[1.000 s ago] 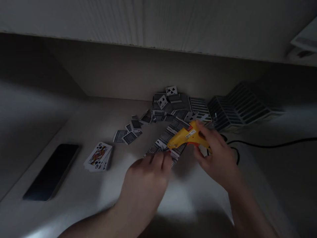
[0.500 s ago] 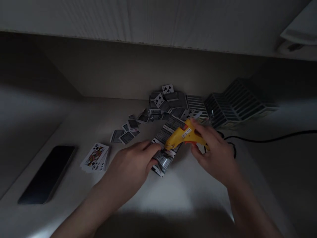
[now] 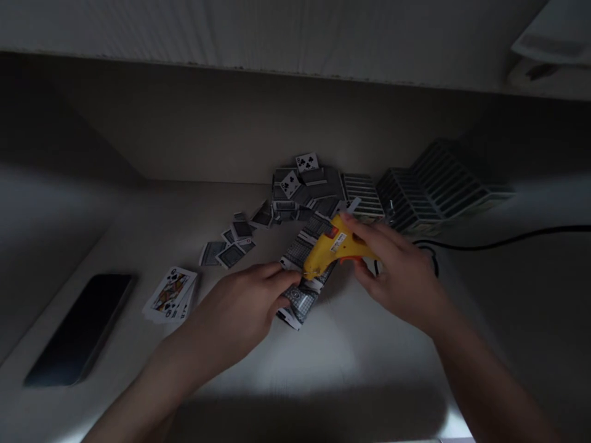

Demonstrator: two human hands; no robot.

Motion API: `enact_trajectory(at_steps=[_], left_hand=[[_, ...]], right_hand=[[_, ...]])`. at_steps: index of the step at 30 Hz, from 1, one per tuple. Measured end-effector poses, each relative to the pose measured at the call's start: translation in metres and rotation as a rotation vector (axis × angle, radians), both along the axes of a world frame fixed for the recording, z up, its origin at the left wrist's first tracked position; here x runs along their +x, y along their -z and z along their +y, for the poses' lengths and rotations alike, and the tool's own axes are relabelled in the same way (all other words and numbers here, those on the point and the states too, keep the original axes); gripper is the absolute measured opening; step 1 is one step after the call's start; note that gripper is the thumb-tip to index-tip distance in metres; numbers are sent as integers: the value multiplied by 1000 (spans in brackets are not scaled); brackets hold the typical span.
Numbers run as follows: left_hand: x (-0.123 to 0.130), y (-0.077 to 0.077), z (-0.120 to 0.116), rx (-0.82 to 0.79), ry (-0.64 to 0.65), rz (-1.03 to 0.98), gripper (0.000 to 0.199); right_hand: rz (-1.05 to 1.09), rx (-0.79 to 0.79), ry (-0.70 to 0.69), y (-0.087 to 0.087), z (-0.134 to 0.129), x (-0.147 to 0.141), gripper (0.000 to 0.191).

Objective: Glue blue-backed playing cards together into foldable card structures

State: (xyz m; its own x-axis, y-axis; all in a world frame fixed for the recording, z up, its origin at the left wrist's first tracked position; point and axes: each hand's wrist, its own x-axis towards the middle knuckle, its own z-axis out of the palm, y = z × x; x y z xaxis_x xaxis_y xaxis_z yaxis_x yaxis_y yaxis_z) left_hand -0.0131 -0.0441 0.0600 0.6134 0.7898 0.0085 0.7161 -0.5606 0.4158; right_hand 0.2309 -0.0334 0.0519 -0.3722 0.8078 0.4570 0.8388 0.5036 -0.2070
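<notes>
My right hand [image 3: 399, 267] is closed around a yellow glue gun [image 3: 339, 246], its fingers by the orange trigger. The gun's nozzle points down and left onto a strip of joined playing cards [image 3: 302, 301] with patterned backs. My left hand [image 3: 252, 298] pinches that strip at its left edge, thumb and fingers close beside the nozzle. Whether the tip touches the card cannot be seen clearly. A glue stick's pale end [image 3: 354, 205] sticks out behind the gun.
A pile of cut cards [image 3: 318, 187] lies at the back, with smaller pieces [image 3: 235, 252] trailing left. Stepped card structures [image 3: 425, 191] stand back right. A card stack [image 3: 170, 294] and a black phone [image 3: 80, 329] lie left. A black cable [image 3: 498, 241] runs right. A shelf edge [image 3: 258, 69] hangs above.
The view has shifted slightly, so things appear a little further left. Both hands keep their grips, and the nozzle stays near the left thumb over the card strip.
</notes>
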Motion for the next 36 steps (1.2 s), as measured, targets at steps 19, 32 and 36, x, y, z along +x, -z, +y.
enact_trajectory(at_steps=[19, 32, 36], left_hand=[[0, 4, 1, 102, 29, 42, 22], [2, 3, 0, 122, 17, 68, 26], [3, 1, 0, 105, 25, 68, 26]], right_hand=[[96, -38, -9, 6, 3, 4, 67], [31, -20, -3, -2, 6, 18, 66], [30, 11, 4, -5, 7, 21, 64]])
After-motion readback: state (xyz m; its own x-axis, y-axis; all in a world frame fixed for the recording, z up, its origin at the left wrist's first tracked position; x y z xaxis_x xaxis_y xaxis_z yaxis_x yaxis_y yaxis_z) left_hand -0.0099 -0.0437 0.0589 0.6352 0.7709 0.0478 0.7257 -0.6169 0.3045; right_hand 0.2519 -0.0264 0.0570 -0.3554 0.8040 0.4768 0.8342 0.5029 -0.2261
